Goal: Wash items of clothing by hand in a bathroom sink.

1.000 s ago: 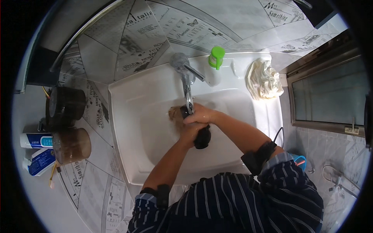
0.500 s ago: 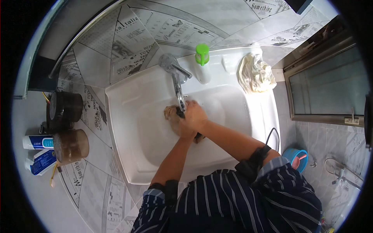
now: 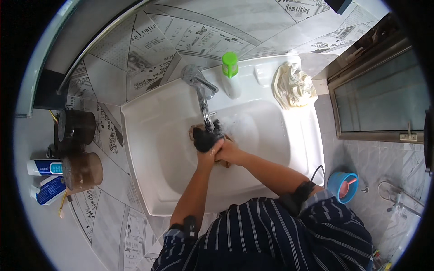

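Note:
A wet, bunched black cloth (image 3: 204, 141) is under the chrome faucet (image 3: 205, 113), with water splashing beside it. My left hand (image 3: 206, 156) is closed on its near side. Close against it, my right hand (image 3: 229, 151) grips the cloth from the right; some of its fingers are hidden. Beneath, a beige-brown cloth (image 3: 192, 132) lies in the white sink (image 3: 158, 158), mostly covered by the black one and my hands. Whether the black item is a sock or another garment, I cannot tell.
Behind the basin stand a green-capped bottle (image 3: 232, 83) and, at the right corner, a crumpled cream cloth (image 3: 296, 88). Brown cups (image 3: 83, 170) and toothpaste boxes (image 3: 49, 189) are at the left. A blue bucket (image 3: 342, 186) sits on the floor at right.
The black cloth, mostly hidden under my hands before, now shows bunched below the faucet. My right hand has come down toward me, and water now splashes around the cloth.

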The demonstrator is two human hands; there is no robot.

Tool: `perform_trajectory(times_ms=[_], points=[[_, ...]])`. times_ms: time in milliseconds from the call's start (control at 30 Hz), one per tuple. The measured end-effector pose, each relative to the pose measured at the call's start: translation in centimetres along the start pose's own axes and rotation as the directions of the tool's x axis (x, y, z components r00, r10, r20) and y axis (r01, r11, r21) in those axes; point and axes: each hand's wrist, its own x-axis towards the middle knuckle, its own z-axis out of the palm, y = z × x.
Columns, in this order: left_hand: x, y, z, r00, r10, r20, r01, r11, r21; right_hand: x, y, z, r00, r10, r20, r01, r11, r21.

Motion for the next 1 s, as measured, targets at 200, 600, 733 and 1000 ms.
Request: perform_trajectory(times_ms=[200,600,733,1000], points=[[-2.0,7.1,-1.8,0.996,0.035,0.08,-0.046,0.989,0.144,-1.0,-5.7,1.3,0.933,0.291,0.213,-0.276,0.956,-0.097],[-3.5,5.9,-2.1,0.976,-0.185,-0.115,0.146,0.947,-0.286,-2.8,-6.4,2.9,0.871,0.371,0.323,-0.351,0.929,-0.12],[-4.5,5.2,-2.4,0.965,-0.232,-0.124,0.187,0.936,-0.299,-3.8,-4.0,4.2,0.975,-0.06,0.213,0.105,0.973,-0.205],[-5.8,5.6,-2.1,0.98,0.177,0.095,-0.199,0.91,0.365,-4.3,1.0,5.2,0.951,-0.219,0.218,0.303,0.803,-0.513]])
